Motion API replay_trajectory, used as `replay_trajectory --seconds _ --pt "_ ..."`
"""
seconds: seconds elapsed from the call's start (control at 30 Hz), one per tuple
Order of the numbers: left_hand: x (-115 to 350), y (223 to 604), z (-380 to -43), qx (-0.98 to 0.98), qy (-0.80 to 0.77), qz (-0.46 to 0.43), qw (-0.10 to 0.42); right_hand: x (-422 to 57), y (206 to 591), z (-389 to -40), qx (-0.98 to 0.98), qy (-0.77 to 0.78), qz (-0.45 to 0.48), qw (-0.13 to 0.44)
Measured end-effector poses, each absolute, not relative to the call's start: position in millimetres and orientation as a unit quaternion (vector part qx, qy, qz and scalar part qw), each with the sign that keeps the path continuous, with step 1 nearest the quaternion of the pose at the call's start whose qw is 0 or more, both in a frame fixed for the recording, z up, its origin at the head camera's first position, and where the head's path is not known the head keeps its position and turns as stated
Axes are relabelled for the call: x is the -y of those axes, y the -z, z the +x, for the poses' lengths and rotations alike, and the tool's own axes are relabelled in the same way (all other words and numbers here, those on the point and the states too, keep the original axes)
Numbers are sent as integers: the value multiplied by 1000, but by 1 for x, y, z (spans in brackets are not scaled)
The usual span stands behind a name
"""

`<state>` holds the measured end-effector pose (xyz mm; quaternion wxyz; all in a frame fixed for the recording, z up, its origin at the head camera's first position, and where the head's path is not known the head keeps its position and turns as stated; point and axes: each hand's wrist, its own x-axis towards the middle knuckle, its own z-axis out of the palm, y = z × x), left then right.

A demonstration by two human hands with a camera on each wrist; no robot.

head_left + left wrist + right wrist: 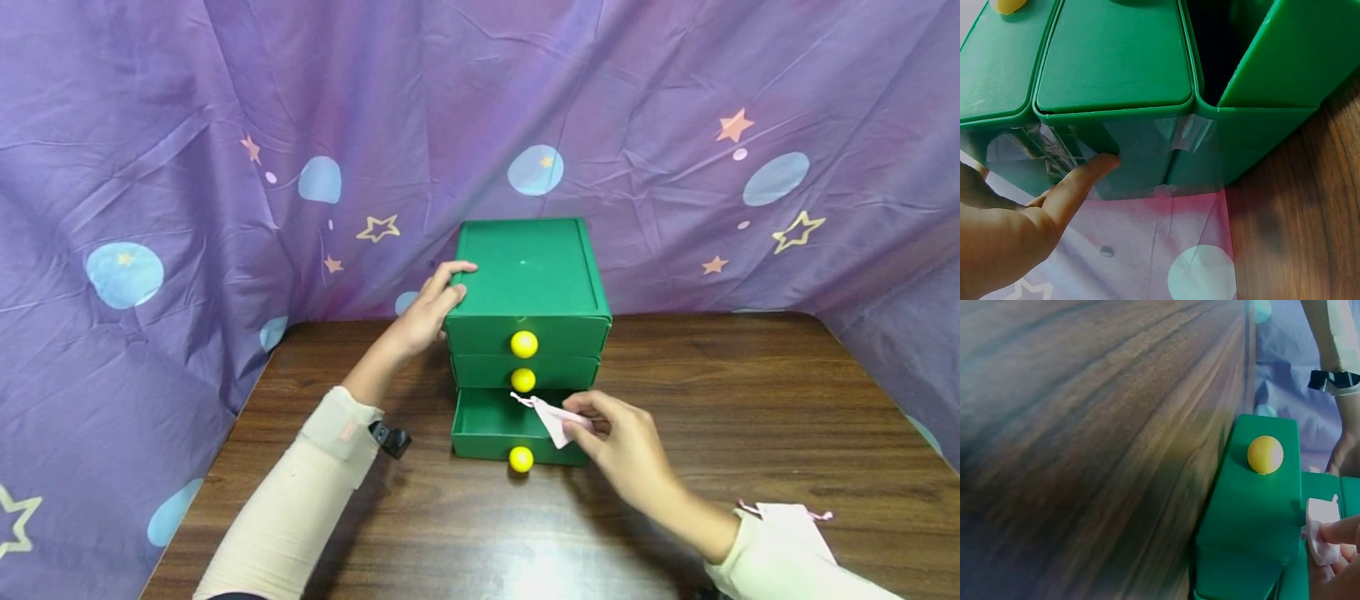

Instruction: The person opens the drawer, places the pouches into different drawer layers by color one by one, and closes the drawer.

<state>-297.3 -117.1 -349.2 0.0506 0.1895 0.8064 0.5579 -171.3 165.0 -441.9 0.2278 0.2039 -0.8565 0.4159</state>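
Note:
A green drawer cabinet with three stacked drawers and yellow ball knobs stands on the table. Its bottom drawer is pulled out, while the upper two are closed. My left hand rests against the cabinet's left side, fingertips at the top edge; in the left wrist view the thumb lies along the taped side wall. My right hand pinches a small pale pink drawstring pouch between thumb and fingers, above the open drawer. The pouch's cord end points left. Its contents cannot be seen.
Another pale pink pouch lies on the wooden table at the right, partly hidden by the right sleeve. A purple curtain with stars and planets hangs behind the cabinet and along both sides.

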Motion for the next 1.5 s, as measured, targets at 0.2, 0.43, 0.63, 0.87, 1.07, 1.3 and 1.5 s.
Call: replay_trajectory --seconds 0.2,0.43,0.63,0.87,1.07,1.3,1.5 --pt "117 350 -297 -807 -556 191 51 -156 444 -178 856 -416 208 228" --pt "117 350 -298 -806 -558 193 47 -146 443 -183 850 -427 218 217" --pt "116 350 -298 -807 -557 192 46 -136 444 -187 848 -437 215 210" --pt "117 349 -297 -802 -564 190 50 -126 446 -191 846 -442 211 208" --pt "117 349 -297 -802 -564 189 51 -119 448 -194 845 -437 220 215" --pt "117 350 -297 -804 -562 191 48 -114 451 -195 849 -416 229 231" --pt "117 351 -298 -808 -555 194 43 -113 451 -194 850 -417 225 231"
